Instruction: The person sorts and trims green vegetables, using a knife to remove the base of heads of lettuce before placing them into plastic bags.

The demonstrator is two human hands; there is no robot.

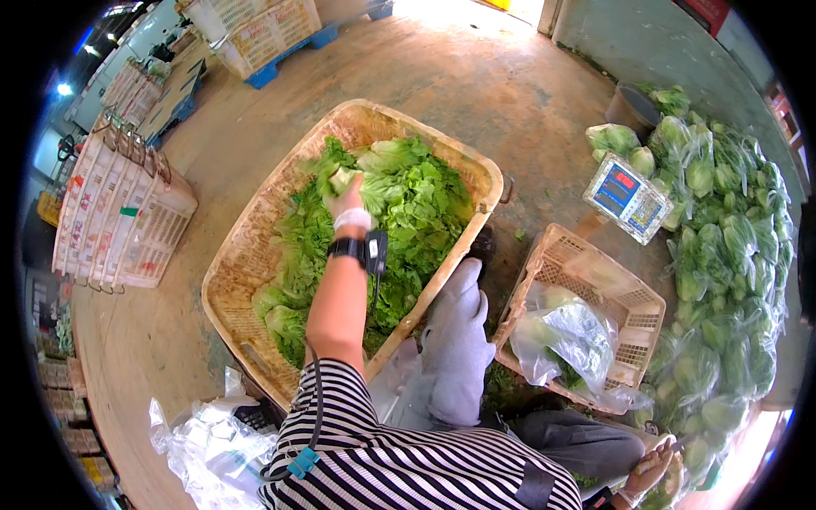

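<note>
Inside the large crate (248,263), the left hand (347,206) has its fingers around a lettuce head (342,179). Right of that crate stands a smaller crate (595,265) and, farther right, the right hand (650,473); whether its fingers grip anything, I cannot tell.

Produce warehouse; stacked crates (127,208); scale (627,197)

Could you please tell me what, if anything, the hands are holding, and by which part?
The left hand holds a lettuce near its pale stem end; whether the right hand holds anything cannot be told.
</note>
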